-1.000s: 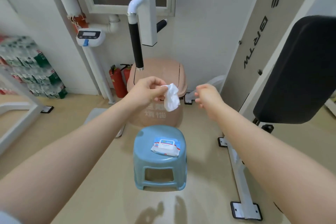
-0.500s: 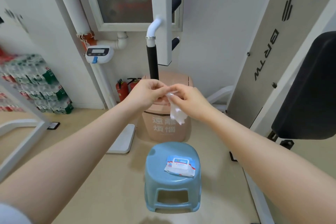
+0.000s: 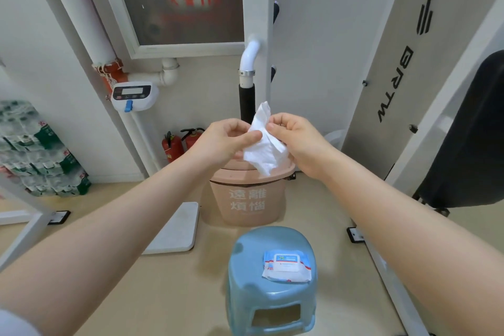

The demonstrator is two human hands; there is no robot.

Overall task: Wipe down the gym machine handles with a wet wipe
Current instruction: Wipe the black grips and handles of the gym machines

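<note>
A white wet wipe (image 3: 266, 146) hangs spread between both hands at chest height. My left hand (image 3: 225, 142) pinches its left edge and my right hand (image 3: 296, 138) pinches its upper right edge. Just behind the wipe hangs the machine's handle (image 3: 246, 102), a black foam grip on a curved white tube; its lower end is hidden by the wipe. Two more black grips (image 3: 276, 12) poke out behind the white upright. The pack of wet wipes (image 3: 287, 266) lies shut on a blue plastic stool (image 3: 253, 281) below.
A pink lidded bin (image 3: 246, 199) stands on the floor under my hands. Left of it are a white scale (image 3: 135, 95) on a post, two red fire extinguishers (image 3: 173, 146) and stacked bottle packs (image 3: 38, 150). A black pad (image 3: 469, 133) and the grey machine panel (image 3: 403, 68) fill the right.
My hands came together on the wipe and are pulling it open; it now spreads wider and higher between them. The view has tilted up and closer to the handle.
</note>
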